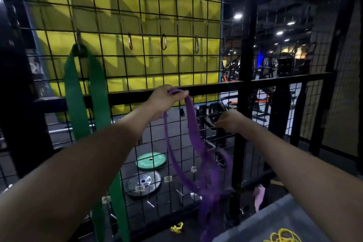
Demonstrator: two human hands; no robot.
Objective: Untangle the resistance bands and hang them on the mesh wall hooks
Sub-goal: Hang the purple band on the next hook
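My left hand pinches the top of the purple band in front of the black mesh wall, and the band hangs down from my fingers in long tangled loops. My right hand is near the band, fingers loosely curled and holding nothing. The green band already hangs on a hook at the left, other hooks stand free, and a yellow band lies on the grey surface at the lower right.
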